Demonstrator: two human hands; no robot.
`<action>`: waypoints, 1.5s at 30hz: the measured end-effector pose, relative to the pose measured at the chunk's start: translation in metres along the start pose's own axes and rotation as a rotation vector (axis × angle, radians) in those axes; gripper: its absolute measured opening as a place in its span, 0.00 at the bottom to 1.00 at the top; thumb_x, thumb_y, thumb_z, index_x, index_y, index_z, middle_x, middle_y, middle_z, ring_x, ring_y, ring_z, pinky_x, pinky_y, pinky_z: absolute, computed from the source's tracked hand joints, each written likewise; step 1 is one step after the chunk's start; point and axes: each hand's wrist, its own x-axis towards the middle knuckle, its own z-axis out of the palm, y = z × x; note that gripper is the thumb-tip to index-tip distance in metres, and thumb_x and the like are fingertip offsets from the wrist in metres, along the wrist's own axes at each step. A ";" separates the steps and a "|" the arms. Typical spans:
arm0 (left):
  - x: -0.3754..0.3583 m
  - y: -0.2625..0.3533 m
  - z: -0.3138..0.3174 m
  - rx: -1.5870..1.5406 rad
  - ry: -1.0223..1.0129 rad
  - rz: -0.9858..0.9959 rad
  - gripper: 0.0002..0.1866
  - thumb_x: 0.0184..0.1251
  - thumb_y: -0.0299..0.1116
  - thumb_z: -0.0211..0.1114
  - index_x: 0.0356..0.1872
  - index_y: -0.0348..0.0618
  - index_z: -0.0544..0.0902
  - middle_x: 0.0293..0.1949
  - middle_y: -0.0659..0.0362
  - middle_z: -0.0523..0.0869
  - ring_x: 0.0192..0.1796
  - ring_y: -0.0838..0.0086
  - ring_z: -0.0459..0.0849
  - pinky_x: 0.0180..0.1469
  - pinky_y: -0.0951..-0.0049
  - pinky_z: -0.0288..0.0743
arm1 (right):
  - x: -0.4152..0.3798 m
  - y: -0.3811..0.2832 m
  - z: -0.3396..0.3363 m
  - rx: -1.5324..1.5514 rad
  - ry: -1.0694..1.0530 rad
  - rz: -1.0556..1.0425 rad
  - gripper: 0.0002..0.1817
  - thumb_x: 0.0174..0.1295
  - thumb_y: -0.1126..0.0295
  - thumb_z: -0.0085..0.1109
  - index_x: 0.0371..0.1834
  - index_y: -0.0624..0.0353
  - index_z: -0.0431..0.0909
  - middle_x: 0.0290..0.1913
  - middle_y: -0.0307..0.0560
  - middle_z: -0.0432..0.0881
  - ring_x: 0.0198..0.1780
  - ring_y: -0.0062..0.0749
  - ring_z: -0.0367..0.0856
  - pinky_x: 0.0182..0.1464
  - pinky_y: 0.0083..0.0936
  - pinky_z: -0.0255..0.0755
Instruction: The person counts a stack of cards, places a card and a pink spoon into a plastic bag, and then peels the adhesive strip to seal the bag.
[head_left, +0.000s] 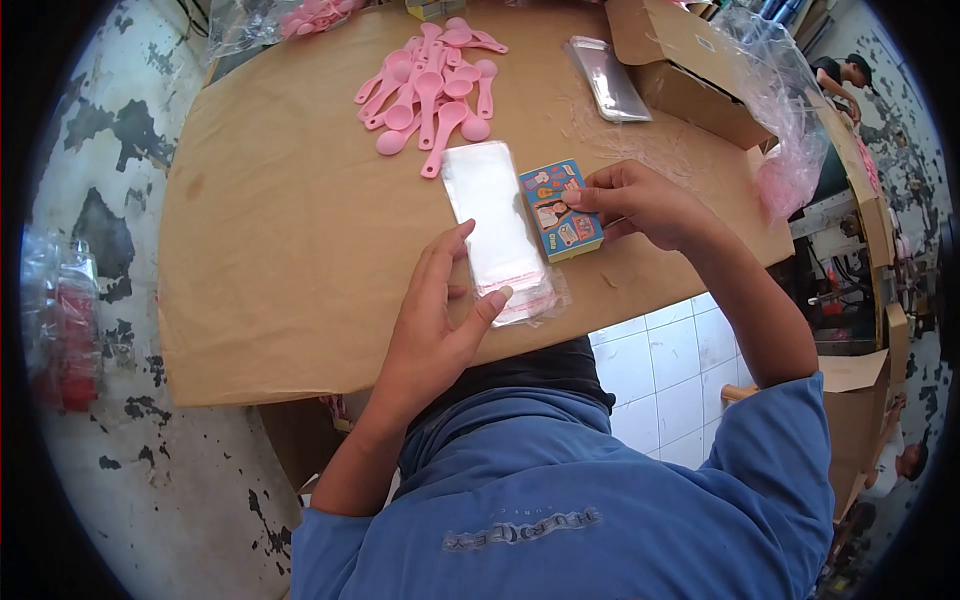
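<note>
Head view: one small blue packet, rectangular, its upper face printed with small coloured pictures in orange, pink and white, pale lettering near the lower end, sides yellowish; it lies at the fingertips of the right hand, which grips it, thumb on the printed face and fingers at the far edge. One stack of clear bags, long and narrow, glossy, whitish with glare, pink print across the end nearest the wearer, loose film crinkled at that end; it lies directly right of the left hand, which is open, thumb resting on the printed end, fingers spread along the left edge. The packet sits just beside the stack, between it and the right hand. One heap of pink spoons, beyond the left hand. One bundle of clear film, beyond the right hand, next to an open cardboard box. One clear plastic bag with pink contents, right of the right hand. All on a table covered in brown paper.
</note>
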 end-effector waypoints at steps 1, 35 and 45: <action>0.001 0.001 0.001 0.023 0.002 0.007 0.38 0.77 0.37 0.72 0.82 0.39 0.67 0.75 0.48 0.73 0.77 0.62 0.72 0.70 0.62 0.74 | -0.003 0.001 -0.005 0.003 0.010 -0.004 0.25 0.72 0.47 0.70 0.50 0.61 0.89 0.41 0.40 0.92 0.39 0.16 0.87 0.40 0.17 0.80; -0.074 -0.013 -0.017 -0.173 0.109 0.188 0.20 0.80 0.25 0.65 0.69 0.33 0.78 0.52 0.50 0.91 0.54 0.73 0.89 0.59 0.72 0.81 | -0.117 0.094 0.013 0.621 0.285 -0.495 0.14 0.76 0.63 0.65 0.54 0.62 0.81 0.32 0.32 0.75 0.27 0.08 0.68 0.30 0.16 0.73; -0.136 -0.015 -0.016 0.044 -0.232 -0.011 0.12 0.80 0.29 0.66 0.56 0.35 0.88 0.42 0.53 0.94 0.43 0.76 0.92 0.46 0.76 0.83 | -0.082 0.175 0.119 0.032 -0.364 -0.137 0.19 0.77 0.60 0.64 0.58 0.66 0.85 0.42 0.43 0.90 0.32 0.18 0.80 0.32 0.19 0.73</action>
